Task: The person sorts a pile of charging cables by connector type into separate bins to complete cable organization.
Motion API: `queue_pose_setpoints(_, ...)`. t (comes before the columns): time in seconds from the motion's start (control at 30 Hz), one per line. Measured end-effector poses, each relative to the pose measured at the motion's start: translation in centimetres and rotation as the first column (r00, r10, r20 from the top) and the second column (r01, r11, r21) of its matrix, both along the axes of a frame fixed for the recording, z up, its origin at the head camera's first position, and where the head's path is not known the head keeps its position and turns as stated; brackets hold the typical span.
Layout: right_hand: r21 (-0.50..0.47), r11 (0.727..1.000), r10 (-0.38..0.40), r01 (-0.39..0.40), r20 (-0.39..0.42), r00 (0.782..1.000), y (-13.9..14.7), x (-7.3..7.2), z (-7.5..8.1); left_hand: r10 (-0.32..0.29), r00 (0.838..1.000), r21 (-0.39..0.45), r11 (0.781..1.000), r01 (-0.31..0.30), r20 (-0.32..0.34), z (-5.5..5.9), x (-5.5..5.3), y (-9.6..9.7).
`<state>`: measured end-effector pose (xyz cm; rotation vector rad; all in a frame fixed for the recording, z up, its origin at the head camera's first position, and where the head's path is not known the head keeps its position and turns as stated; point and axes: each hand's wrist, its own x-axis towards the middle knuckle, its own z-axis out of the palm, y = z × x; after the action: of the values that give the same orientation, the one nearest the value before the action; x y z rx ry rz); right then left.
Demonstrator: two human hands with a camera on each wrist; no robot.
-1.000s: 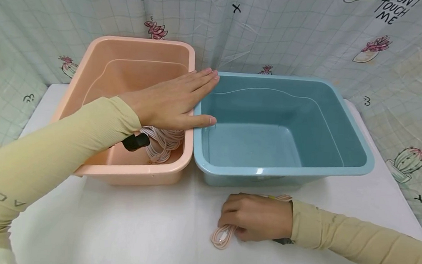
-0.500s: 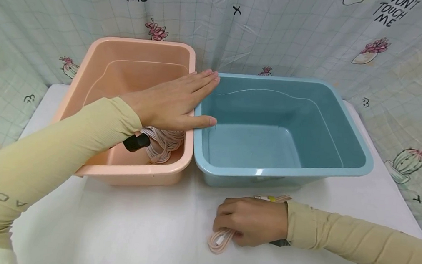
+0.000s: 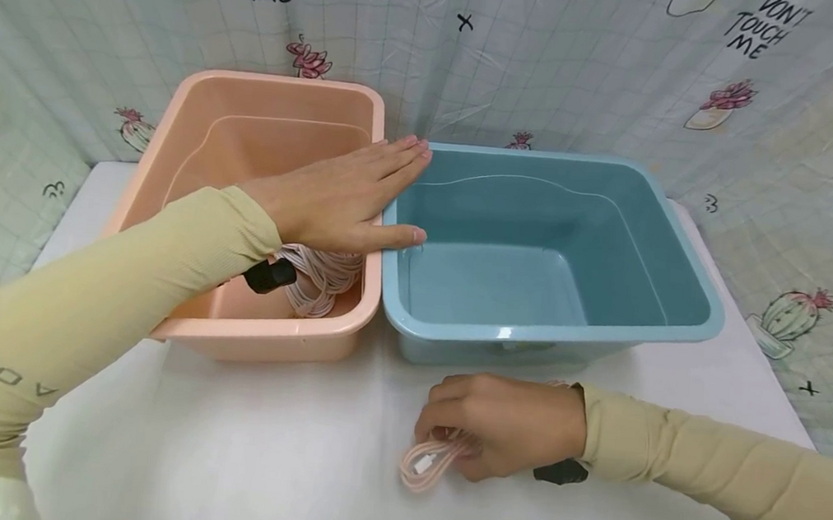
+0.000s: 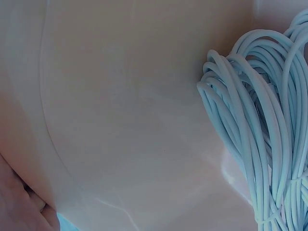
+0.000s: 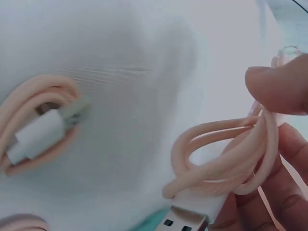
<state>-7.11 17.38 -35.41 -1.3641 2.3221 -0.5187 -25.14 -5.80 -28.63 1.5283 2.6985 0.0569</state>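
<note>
My left hand [image 3: 348, 196] lies flat, fingers straight, across the touching rims of the pink bin [image 3: 321, 330] and the blue bin [image 3: 499, 333]. Below its wrist, in the pink bin, are several bundled cables [image 3: 326, 277], seen close in the left wrist view as coiled cables [image 4: 260, 110]. My right hand [image 3: 499, 424], over the white table in front of the blue bin, pinches a coiled pink USB cable [image 3: 424, 467] between thumb and fingers. Its loops and metal plug show in the right wrist view, where a second coiled USB cable [image 5: 38, 130] lies on the cloth.
The bins stand side by side at the back of the white-covered table [image 3: 259, 444]. A printed curtain [image 3: 552, 65] rises behind and at both sides. Part of another pink cable [image 5: 24, 222] shows at the lower edge of the right wrist view.
My right hand has lifted slightly, and the cable's looped end has shifted a little left. The yellow-marked cable beside that wrist is now mostly hidden. My left hand stays on the rims.
</note>
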Motion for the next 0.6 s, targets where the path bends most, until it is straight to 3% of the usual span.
queue_pose_setpoints(0.27, -0.145, 0.989, -0.034, 0.037, 0.016, 0.999, -0.2, -0.3, 3.1, 0.001, 1.0, 0.006, 1.0, -0.001, 0.014, -0.2, -0.2, -0.1)
queue_pose_setpoints(0.6, -0.194, 0.98, -0.053, 0.047, -0.023, 0.998, -0.3, 0.3, 7.2, -0.005, 1.0, 0.01, 1.0, 0.005, 0.006, -0.1, -0.2, -0.1)
